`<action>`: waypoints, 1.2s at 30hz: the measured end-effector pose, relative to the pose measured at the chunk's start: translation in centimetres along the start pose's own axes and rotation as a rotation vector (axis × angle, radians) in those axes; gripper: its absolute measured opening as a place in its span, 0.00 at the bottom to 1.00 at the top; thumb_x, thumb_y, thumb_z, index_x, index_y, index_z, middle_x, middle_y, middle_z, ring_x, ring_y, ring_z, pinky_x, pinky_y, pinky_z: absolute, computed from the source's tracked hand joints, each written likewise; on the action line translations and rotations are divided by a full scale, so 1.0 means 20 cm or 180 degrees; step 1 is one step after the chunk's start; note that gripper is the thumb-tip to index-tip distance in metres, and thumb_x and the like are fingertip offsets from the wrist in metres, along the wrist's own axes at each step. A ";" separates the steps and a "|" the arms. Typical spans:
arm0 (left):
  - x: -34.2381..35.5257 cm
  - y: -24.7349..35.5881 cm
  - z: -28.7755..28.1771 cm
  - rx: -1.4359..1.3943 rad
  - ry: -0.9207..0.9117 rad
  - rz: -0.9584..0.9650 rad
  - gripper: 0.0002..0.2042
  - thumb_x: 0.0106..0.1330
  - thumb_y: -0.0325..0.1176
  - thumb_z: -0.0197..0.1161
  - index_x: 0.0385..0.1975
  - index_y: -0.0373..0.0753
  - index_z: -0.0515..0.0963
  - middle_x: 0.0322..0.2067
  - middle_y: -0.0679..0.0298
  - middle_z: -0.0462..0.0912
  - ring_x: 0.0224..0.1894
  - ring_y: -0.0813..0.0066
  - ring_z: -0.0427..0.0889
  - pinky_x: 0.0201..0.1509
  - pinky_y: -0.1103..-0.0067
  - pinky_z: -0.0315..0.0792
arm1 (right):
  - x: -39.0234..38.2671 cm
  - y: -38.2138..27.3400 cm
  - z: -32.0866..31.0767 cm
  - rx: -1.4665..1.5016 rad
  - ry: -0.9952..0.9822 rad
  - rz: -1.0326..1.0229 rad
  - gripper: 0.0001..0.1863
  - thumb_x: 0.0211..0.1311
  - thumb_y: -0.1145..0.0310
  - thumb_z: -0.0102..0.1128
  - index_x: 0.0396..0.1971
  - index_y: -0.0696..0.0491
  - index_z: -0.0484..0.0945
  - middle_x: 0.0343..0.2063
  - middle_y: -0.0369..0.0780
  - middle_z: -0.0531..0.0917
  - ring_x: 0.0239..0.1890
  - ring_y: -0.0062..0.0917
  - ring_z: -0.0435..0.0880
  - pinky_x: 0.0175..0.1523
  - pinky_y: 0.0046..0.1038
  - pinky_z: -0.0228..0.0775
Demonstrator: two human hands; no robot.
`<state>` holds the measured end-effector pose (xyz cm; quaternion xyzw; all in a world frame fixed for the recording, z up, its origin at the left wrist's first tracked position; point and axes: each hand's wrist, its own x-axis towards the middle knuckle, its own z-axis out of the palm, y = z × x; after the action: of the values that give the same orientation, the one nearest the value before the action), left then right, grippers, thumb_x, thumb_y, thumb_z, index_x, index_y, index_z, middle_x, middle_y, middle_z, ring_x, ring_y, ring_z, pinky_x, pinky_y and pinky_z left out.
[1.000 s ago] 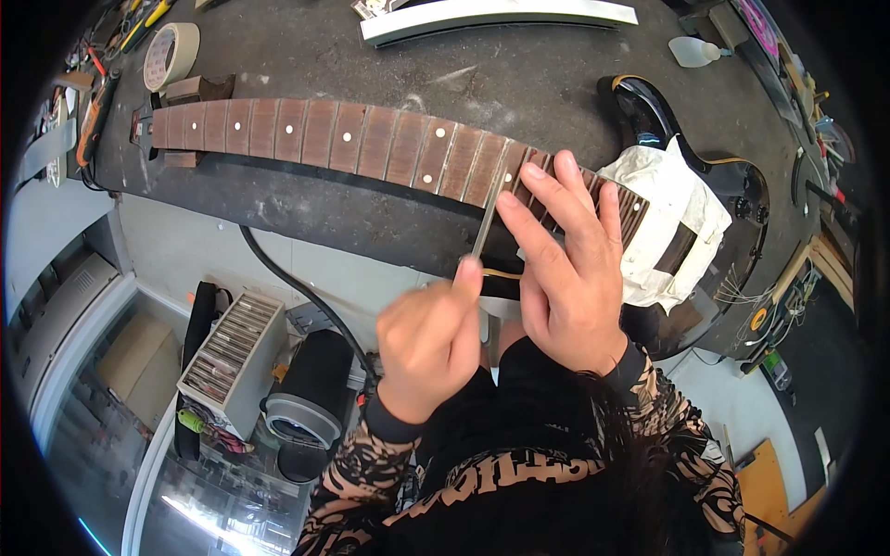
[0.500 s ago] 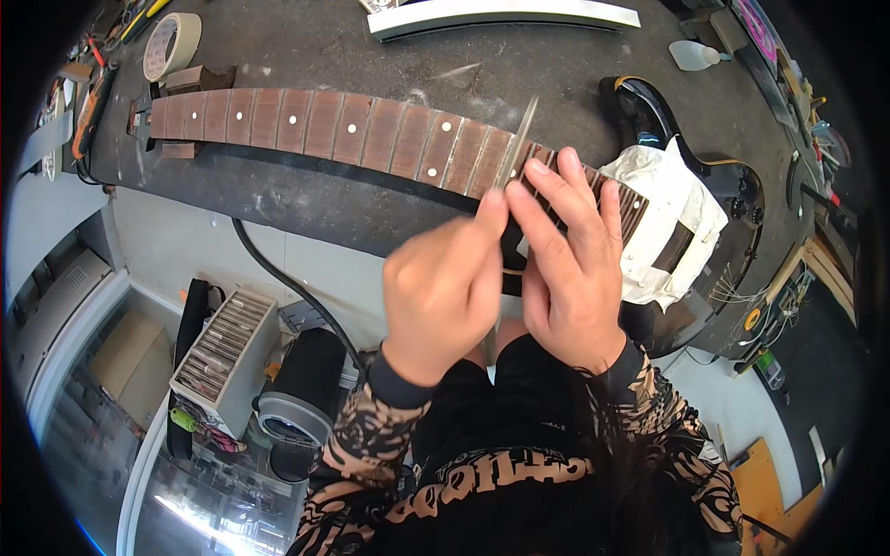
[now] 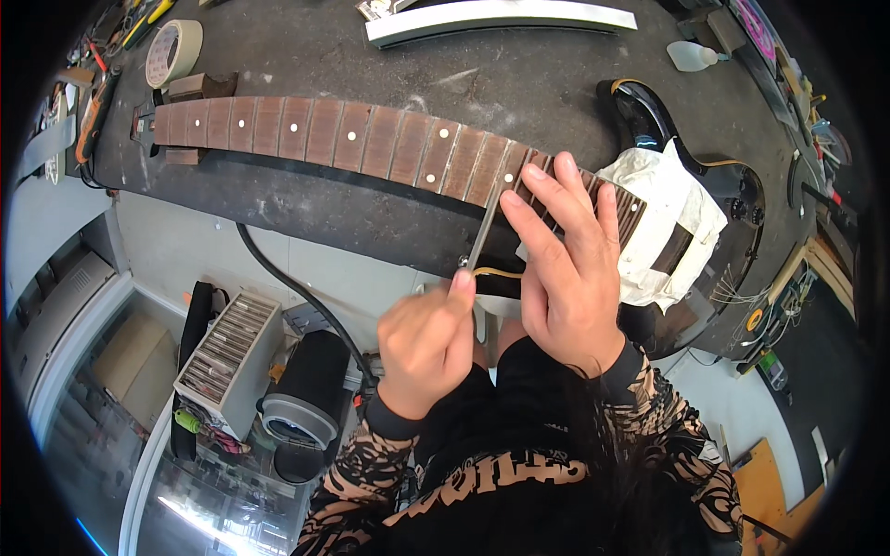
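A black electric guitar (image 3: 737,174) lies across the bench with its neck to the left. Its brown fretboard (image 3: 324,132) has white dot inlays and metal frets. My left hand (image 3: 419,347) is closed around the near end of a thin metal file (image 3: 482,233), whose far end reaches the fretboard's near edge by my right fingertips. Flat over the upper frets, my right hand (image 3: 577,269) has its fingers stretched out and touching the board. Off-white masking tape (image 3: 691,190) covers the body beside the fretboard's end.
Dark blocks (image 3: 206,85) sit at the headstock end, near a tape roll (image 3: 174,51). A long pale bar (image 3: 501,20) and a small bottle (image 3: 692,56) lie at the back. Below the bench edge stand a box of slotted items (image 3: 229,352) and a black cylindrical container (image 3: 304,385).
My left hand has drawn the file toward me and slightly left, off most of the fretboard. The right hand stays almost in place.
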<state>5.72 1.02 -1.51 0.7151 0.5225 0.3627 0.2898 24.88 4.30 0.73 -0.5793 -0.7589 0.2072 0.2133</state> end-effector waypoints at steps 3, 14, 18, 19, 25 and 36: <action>0.26 0.01 0.06 -0.0155 -0.0098 -0.0101 0.22 0.63 0.16 0.66 0.60 0.30 0.83 0.23 0.60 0.76 0.23 0.60 0.80 0.28 0.66 0.72 | 0.02 0.00 -0.03 0.0007 0.0016 0.0051 0.33 0.61 0.84 0.60 0.69 0.50 0.81 0.71 0.43 0.79 0.80 0.45 0.71 0.83 0.55 0.50; 0.19 0.01 0.03 -0.0060 -0.0026 0.0039 0.24 0.62 0.15 0.67 0.62 0.29 0.83 0.22 0.61 0.76 0.21 0.61 0.78 0.27 0.67 0.70 | 0.02 0.00 -0.04 0.0085 -0.0009 0.0030 0.32 0.59 0.83 0.61 0.66 0.48 0.84 0.72 0.44 0.78 0.80 0.46 0.70 0.83 0.56 0.50; 0.01 0.03 -0.03 0.0046 -0.0116 -0.0063 0.25 0.62 0.15 0.67 0.62 0.31 0.83 0.23 0.60 0.77 0.22 0.61 0.80 0.27 0.68 0.71 | 0.01 0.01 -0.02 0.0099 -0.0018 0.0013 0.32 0.59 0.82 0.61 0.66 0.48 0.84 0.72 0.44 0.78 0.80 0.46 0.70 0.83 0.56 0.50; 0.00 0.04 -0.04 0.0064 -0.0063 -0.0090 0.24 0.62 0.15 0.67 0.61 0.31 0.83 0.24 0.60 0.78 0.23 0.61 0.80 0.27 0.69 0.72 | 0.01 0.01 -0.02 0.0114 -0.0035 -0.0014 0.32 0.59 0.82 0.61 0.66 0.47 0.84 0.72 0.44 0.78 0.80 0.46 0.71 0.83 0.56 0.50; 0.27 0.04 0.05 -0.0121 -0.0105 -0.0112 0.22 0.61 0.15 0.68 0.58 0.30 0.84 0.22 0.59 0.79 0.20 0.62 0.80 0.27 0.69 0.74 | 0.02 0.01 -0.04 0.0022 0.0059 0.0085 0.31 0.62 0.83 0.60 0.66 0.51 0.83 0.72 0.44 0.78 0.80 0.45 0.71 0.83 0.54 0.50; 0.22 0.06 0.02 -0.0042 -0.0213 -0.0204 0.22 0.64 0.15 0.65 0.60 0.29 0.83 0.24 0.57 0.81 0.23 0.58 0.82 0.28 0.66 0.74 | 0.02 0.00 -0.04 0.0020 0.0042 0.0061 0.32 0.61 0.84 0.58 0.68 0.55 0.81 0.71 0.44 0.79 0.80 0.44 0.72 0.84 0.53 0.50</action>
<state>7.43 4.80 0.19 0.7078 0.5328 0.3326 0.3233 25.29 4.82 1.38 -0.5873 -0.7512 0.2078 0.2181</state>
